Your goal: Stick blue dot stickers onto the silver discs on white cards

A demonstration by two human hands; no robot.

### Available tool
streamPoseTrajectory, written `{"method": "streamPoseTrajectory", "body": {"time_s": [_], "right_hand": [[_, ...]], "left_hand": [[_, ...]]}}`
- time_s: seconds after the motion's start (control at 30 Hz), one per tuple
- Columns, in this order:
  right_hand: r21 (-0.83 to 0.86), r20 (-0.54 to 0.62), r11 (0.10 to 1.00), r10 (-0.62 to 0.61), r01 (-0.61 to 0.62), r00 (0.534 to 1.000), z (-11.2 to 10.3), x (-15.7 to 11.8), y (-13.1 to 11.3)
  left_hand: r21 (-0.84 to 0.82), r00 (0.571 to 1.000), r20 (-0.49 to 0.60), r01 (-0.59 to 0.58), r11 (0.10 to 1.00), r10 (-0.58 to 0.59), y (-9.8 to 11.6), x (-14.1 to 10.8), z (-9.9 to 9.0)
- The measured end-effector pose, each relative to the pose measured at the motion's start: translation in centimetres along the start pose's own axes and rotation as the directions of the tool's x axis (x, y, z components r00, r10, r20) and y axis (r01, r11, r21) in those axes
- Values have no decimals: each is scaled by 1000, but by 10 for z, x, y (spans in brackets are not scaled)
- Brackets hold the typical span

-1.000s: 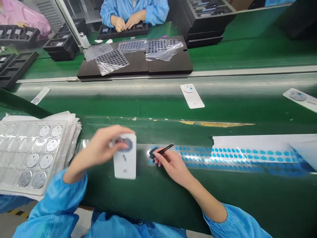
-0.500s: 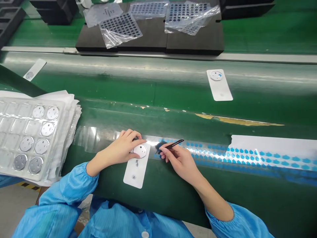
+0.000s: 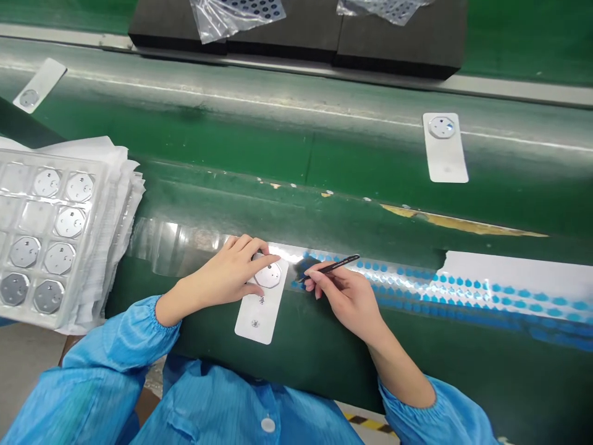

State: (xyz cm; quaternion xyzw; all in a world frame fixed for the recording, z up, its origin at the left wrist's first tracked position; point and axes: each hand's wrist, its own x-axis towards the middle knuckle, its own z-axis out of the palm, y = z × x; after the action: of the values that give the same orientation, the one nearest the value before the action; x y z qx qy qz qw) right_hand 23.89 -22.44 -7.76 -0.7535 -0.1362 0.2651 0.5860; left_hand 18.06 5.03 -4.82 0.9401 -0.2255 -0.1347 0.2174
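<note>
My left hand [image 3: 234, 269] rests on a white card [image 3: 258, 324], thumb and forefinger bent around a silver octagonal disc [image 3: 269, 275] at the card's upper end. Small dark printing shows below the disc. In my right hand [image 3: 345, 296] is a pair of black tweezers [image 3: 340, 264], held like a pen. Their tip points down left at the near end of a clear strip with rows of blue dot stickers [image 3: 407, 281]. Whether a sticker sits at the tip is too small to tell.
A clear tray [image 3: 30, 216] with several silver discs lies on stacked white sheets at left. Farther back are two more cards with discs, one at right [image 3: 447, 161] and one at left [image 3: 49, 75]. Black foam blocks [image 3: 296, 37] carry bagged dot sheets.
The view has shifted, so the far blocks sit higher in the picture. The tweezers' tip stays over the strip's left end, and my left hand keeps its place on the card.
</note>
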Motion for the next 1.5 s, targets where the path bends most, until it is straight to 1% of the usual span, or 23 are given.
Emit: {"method": "streamPoseTrajectory", "body": {"time_s": [0.1, 0.17, 0.23, 0.33, 0.47, 0.63, 1.0, 1.17, 1.5], "right_hand": [[88, -35, 996, 11, -7, 999, 2, 0, -8], [136, -84, 991, 20, -8, 996, 8, 2, -15], [159, -108, 987, 54, -37, 993, 17, 5, -21], [165, -85, 979, 134, -118, 987, 28, 11, -24], [140, -75, 975, 185, -174, 980, 32, 15, -21], [140, -74, 978, 169, -157, 983, 30, 16, -18], [116, -64, 984, 142, -134, 988, 28, 21, -22], [93, -57, 986, 143, -138, 988, 28, 21, -20], [97, -62, 986, 144, -138, 988, 28, 22, -20]], "left_hand": [[8, 1000, -23, 17, 1000, -16, 4, 1, 5], [13, 999, -31, 22, 1000, -22, 5, 2, 8], [13, 999, -41, 22, 1000, -22, 5, 2, 10], [8, 998, -56, 18, 1000, -18, 4, 2, 12], [9, 999, -50, 11, 1000, -11, 4, 2, 13], [-2, 999, -48, 14, 1000, -14, 4, 4, 13], [-39, 1000, -15, 14, 999, -15, 1, 5, 15], [-44, 1000, -17, 7, 999, -7, 2, 6, 14], [-54, 1000, -23, 1, 999, -2, 0, 5, 14]]}}
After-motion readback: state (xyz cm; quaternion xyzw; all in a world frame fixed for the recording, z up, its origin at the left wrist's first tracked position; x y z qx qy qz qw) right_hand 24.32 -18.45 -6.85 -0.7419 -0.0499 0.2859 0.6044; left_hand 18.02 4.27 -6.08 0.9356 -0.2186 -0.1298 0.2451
